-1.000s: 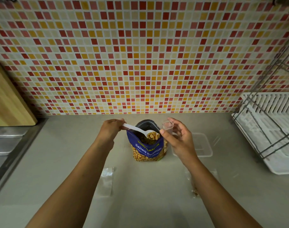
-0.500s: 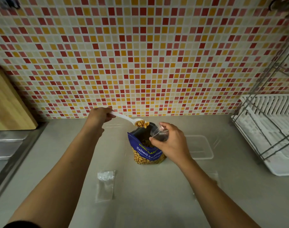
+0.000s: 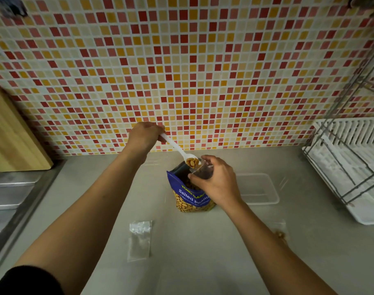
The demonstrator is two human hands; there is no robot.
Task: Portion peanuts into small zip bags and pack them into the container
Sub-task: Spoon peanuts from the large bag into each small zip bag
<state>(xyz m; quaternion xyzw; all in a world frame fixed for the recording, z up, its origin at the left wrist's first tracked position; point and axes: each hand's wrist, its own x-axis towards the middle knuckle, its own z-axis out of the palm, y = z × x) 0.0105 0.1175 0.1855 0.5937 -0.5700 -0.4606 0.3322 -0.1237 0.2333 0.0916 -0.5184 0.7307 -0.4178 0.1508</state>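
A blue bag of salted peanuts (image 3: 190, 194) stands open on the counter. My left hand (image 3: 144, 135) grips a white plastic spoon (image 3: 177, 149) whose bowl, full of peanuts, is tilted down at the mouth of a small clear zip bag (image 3: 202, 170). My right hand (image 3: 215, 180) holds that zip bag open just above the peanut bag. A clear plastic container (image 3: 257, 188) sits on the counter right of my right hand. An empty zip bag (image 3: 139, 240) lies flat near the front. Beside my right forearm, another small bag with peanuts (image 3: 279, 233) lies partly hidden.
A white dish rack (image 3: 350, 167) with a wire frame takes up the right side. A wooden cutting board (image 3: 13, 133) leans on the tiled wall at the left, above a steel sink edge (image 3: 13, 201).
My left hand lifted the loaded spoon out of the peanut bag and brought it to the zip bag's mouth. My right hand shifted the zip bag over the peanut bag.
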